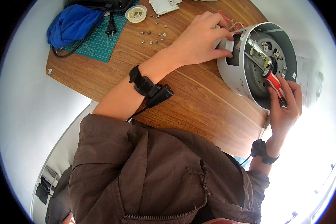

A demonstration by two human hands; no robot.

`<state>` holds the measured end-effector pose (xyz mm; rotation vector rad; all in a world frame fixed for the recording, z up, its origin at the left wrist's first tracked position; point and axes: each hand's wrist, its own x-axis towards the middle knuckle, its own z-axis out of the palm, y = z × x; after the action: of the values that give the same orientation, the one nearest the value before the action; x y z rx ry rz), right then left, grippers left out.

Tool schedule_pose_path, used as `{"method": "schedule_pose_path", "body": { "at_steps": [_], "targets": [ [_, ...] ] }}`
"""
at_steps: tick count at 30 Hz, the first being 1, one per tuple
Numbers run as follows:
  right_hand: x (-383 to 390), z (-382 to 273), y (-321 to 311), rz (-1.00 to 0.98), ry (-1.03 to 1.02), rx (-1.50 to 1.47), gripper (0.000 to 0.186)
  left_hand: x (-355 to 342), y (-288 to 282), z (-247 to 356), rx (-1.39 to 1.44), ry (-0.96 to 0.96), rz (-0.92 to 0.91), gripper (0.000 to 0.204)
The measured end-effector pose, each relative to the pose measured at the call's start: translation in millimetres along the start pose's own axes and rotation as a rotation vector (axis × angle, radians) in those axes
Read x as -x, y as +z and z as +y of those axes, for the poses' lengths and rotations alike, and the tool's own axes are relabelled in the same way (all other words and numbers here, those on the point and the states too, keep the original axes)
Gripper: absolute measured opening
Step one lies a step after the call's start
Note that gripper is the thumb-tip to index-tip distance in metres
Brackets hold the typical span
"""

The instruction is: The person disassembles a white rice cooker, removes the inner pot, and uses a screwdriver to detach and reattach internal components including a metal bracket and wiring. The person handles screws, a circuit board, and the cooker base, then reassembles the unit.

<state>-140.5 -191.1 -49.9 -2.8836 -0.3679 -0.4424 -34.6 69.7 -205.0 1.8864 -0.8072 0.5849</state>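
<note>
A: From the head camera, we see the round appliance shell (231, 71) lying on its side at the right end of the wooden table (198, 100), its open underside turned toward us. The outer wall is smooth, pale grey and curved like a drum; inside we make out a flat metal disc, brackets and thin coloured wires.

B: Our left hand (201, 37) lies over the top of that shell, fingers curled down and pressing on a white rounded part at its side. It grasps the shell to steady it. A black strap with a small black box circles the wrist.

A: And our right hand (285, 104) is clenched around the screwdriver (275, 84), red handle with black grip, its shaft pointing into the shell's interior near the metal bracket. We cannot tell whether the tip sits on a screw.

B: Farther up the table, small silvery screws (153, 35) lie scattered on the grained wood, well apart from the shell. Beside them sits a pale round spool (136, 14), touching the edge of a green gridded cutting mat (97, 43).

A: On that mat we see a crumpled blue cloth (72, 23) and a black power plug (111, 28) with its cable. A white plastic cover (163, 5) lies at the top edge.
</note>
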Motion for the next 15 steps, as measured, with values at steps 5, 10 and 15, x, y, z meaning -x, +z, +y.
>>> {"method": "schedule_pose_path", "body": {
  "at_steps": [5, 10, 15],
  "targets": [
    [1, 0, 0, 0.003, 0.004, -0.007, 0.038, -4, -8, -4, 0.145, -0.193, -0.038, 0.037],
    [-2, -2, -2, 0.004, -0.003, -0.02, 0.037, -8, -11, 2, 0.62, -0.474, 0.069, 0.032],
    [-3, -3, -3, 0.016, -0.012, -0.012, 0.038, -6, 0, -5, 0.976, -0.48, 0.107, 0.026]
  ]
}}
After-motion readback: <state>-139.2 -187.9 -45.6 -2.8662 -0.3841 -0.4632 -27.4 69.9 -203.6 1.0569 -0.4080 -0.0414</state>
